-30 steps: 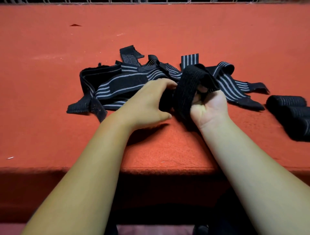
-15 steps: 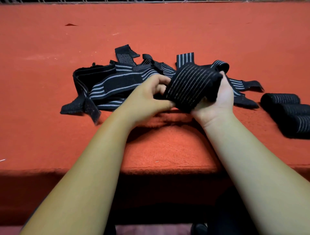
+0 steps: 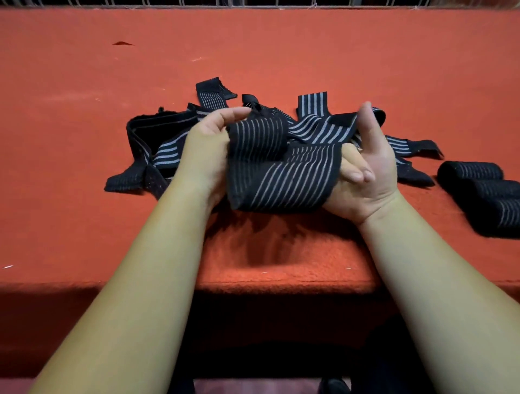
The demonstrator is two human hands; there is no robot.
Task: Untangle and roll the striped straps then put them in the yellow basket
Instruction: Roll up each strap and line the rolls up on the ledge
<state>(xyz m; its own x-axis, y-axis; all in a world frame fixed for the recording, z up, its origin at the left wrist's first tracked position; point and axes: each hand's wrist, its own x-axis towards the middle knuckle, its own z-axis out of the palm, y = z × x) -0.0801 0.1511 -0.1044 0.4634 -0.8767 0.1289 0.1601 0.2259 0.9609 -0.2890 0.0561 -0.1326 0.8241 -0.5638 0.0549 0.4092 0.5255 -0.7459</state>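
A black strap with thin grey stripes (image 3: 284,174) is partly rolled and held above the red table between both hands. My left hand (image 3: 208,149) grips the rolled end at its left side, fingers curled over the top. My right hand (image 3: 365,174) is palm up, fingers curled into the strap's wrap, thumb pointing up against a loose striped length (image 3: 323,132). Behind the hands lies a tangled heap of more striped straps (image 3: 157,140). The yellow basket is not in view.
Three rolled straps (image 3: 484,191) lie side by side at the right edge of the red felt table (image 3: 84,84). The table's front edge (image 3: 281,284) runs just below my wrists. A white wire fence (image 3: 253,3) lines the far side.
Both hands lifted the strap higher and turned it; the wrap grew wider across the hands. My right hand rotated palm up with its thumb raised.
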